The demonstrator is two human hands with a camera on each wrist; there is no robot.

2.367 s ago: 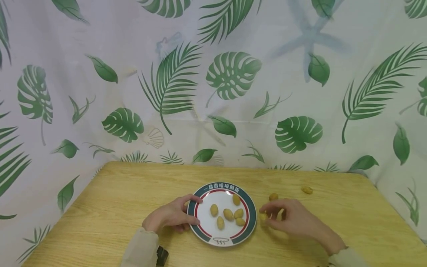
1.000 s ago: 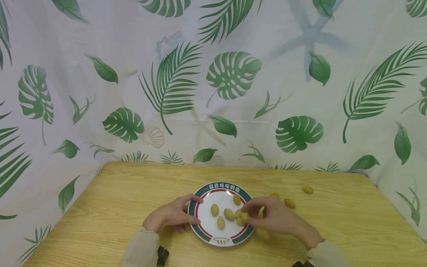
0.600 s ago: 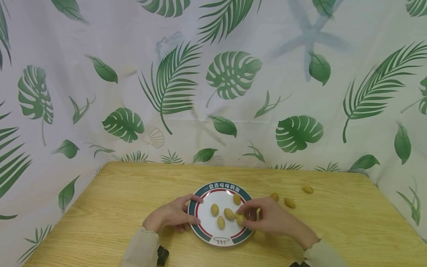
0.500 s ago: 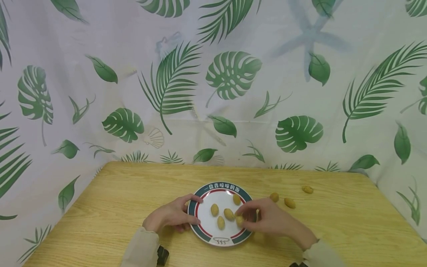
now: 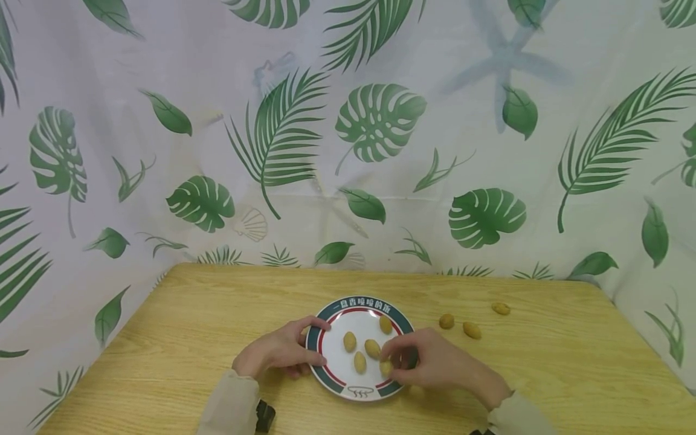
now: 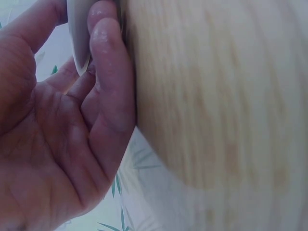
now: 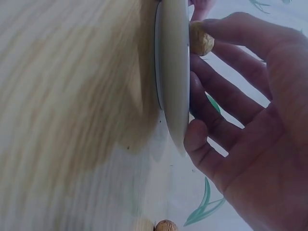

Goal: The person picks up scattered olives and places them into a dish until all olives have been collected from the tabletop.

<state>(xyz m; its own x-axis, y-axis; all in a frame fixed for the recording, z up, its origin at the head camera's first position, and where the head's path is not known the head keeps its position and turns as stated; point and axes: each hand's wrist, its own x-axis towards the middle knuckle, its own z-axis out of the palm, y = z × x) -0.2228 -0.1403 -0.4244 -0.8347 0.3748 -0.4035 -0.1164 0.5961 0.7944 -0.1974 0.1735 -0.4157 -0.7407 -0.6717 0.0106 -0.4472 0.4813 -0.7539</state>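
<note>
A round white plate [image 5: 342,380] with a dark teal rim lies on the table, several tan, wrinkled, walnut-like nuts [image 5: 350,342] spread over it. My left hand [image 5: 277,348] grips its left edge, thumb over the rim; in the left wrist view, curled fingers [image 6: 110,72] reach beneath the plate. Over the plate's right side, my right hand [image 5: 435,359] pinches a walnut [image 5: 386,368] between thumb and fingertips. That walnut [image 7: 201,38] shows under the thumb in the right wrist view, close against the plate's face. This hand covers part of the right rim and may hide other nuts.
To the plate's right, three more walnuts [image 5: 472,330] lie on the wooden table [image 5: 217,302]. A leaf-patterned curtain [image 5: 402,229] hangs behind the table's back edge and along its sides. A dark wristband part [image 5: 265,415] shows by the left sleeve.
My right hand has carried a walnut leftward from beside the plate onto its right side, then slightly lower. Another walnut on the table has come into sight. My left hand has stayed put.
</note>
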